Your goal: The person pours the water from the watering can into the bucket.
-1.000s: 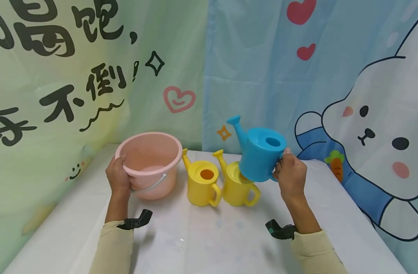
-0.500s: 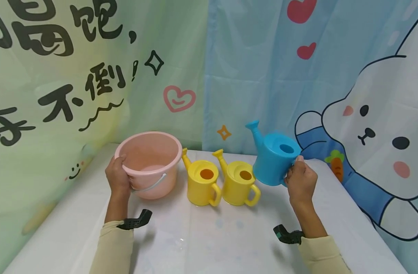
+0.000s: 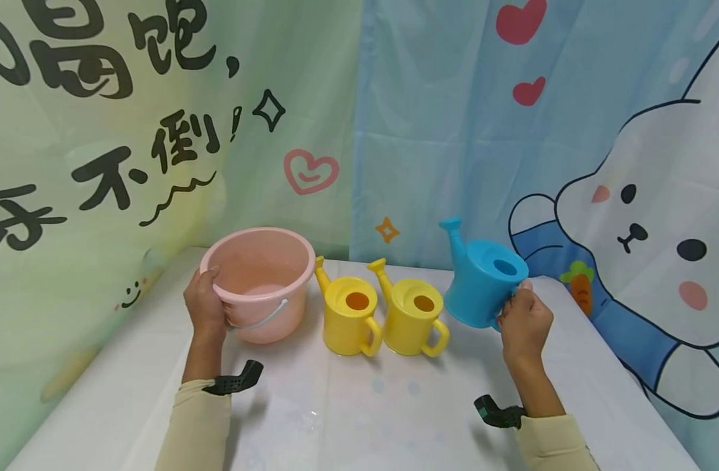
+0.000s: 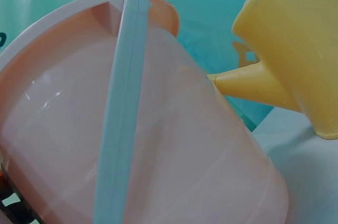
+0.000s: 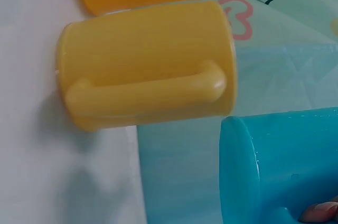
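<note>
My left hand (image 3: 206,302) grips the left rim of a pink bucket (image 3: 279,314), thumb over the edge. The bucket stands upright on the table with its pale blue handle (image 4: 120,108) hanging down the near side. With my right hand (image 3: 525,324) I hold a blue watering can (image 3: 479,288) by its handle, slightly tilted and raised off the table. Between the hands stand two yellow watering cans, a left one (image 3: 341,327) beside the bucket and a right one (image 3: 407,327) next to the blue can. In the right wrist view the blue can's base and a fingertip (image 5: 321,212) show.
A white-covered table (image 3: 359,418) runs back to printed cloth hangings (image 3: 430,118) along its left, back and right. Both yellow cans have spouts toward the back left and handles toward the front right. Black wrist cameras (image 3: 235,379) sit on both forearms.
The blue watering can has moved right and down in my right hand, from in front of the right yellow can to beside it. My left hand and the bucket have stayed put.
</note>
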### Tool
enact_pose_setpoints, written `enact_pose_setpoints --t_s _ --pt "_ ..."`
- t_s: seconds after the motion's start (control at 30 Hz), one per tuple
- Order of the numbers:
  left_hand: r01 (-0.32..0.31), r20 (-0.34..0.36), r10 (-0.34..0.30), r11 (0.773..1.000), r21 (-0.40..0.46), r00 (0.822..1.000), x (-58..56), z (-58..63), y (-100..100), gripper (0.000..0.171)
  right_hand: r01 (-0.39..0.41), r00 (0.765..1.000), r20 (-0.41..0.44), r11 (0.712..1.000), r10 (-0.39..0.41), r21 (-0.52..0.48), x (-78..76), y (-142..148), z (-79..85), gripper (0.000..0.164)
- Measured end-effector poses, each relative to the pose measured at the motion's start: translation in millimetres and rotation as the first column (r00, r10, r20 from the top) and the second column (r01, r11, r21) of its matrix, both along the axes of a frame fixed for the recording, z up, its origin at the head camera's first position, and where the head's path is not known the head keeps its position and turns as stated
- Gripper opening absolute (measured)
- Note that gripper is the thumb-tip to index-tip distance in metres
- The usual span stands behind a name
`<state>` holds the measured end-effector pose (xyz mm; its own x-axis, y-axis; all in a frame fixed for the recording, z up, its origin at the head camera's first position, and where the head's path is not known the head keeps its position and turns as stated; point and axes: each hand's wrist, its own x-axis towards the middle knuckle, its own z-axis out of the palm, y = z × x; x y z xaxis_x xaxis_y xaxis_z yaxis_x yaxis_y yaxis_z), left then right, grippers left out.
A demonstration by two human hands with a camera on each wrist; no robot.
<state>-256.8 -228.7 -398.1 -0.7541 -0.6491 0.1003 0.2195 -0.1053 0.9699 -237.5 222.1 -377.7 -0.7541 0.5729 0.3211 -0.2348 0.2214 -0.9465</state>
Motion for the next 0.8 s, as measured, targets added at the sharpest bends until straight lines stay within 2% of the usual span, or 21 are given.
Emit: enact_pose_setpoints --t_s 0.13,0.2,0.27,0.4,0.53,0.63,0.8 --pt "-0.001 0.000 0.001 1.000 -0.001 1.000 0.6 -0.6 0 0.034 0.022 0.998 0.056 0.999 -0.023 0.029 -0.3 3 -11.2 0.058" --pt "-0.004 -0.006 0.004 1.000 0.000 1.000 0.4 -0.6 0 0.034 0.016 0.998 0.062 1.000 -0.017 0.025 -6.8 9 -22.7 0.058" --pt "-0.011 -0.015 0.011 1.000 0.004 1.000 0.0 -0.8 0 0.033 -0.006 0.998 0.062 1.000 0.006 0.008 -18.9 20 -39.1 0.058" --pt "-0.015 -0.016 0.015 1.000 0.016 1.000 -0.5 -1.7 0 0.033 -0.015 0.997 0.069 1.000 0.014 0.009 -54.5 51 -85.0 0.060" --pt "-0.015 -0.008 0.016 1.000 0.008 1.000 -0.1 -1.4 0 0.033 0.029 0.993 0.116 0.997 -0.037 0.071 -78.0 71 -118.0 0.065" --pt "-0.013 -0.001 0.013 1.000 -0.004 1.000 -0.3 -0.7 -1 0.034 0.049 0.985 0.160 0.992 -0.067 0.112 -83.1 74 -126.1 0.067" --pt "-0.006 -0.001 0.006 1.000 -0.002 1.000 -1.4 -1.9 -1 0.035 0.071 0.966 0.233 0.983 -0.110 0.172 -80.7 73 -129.1 0.069"
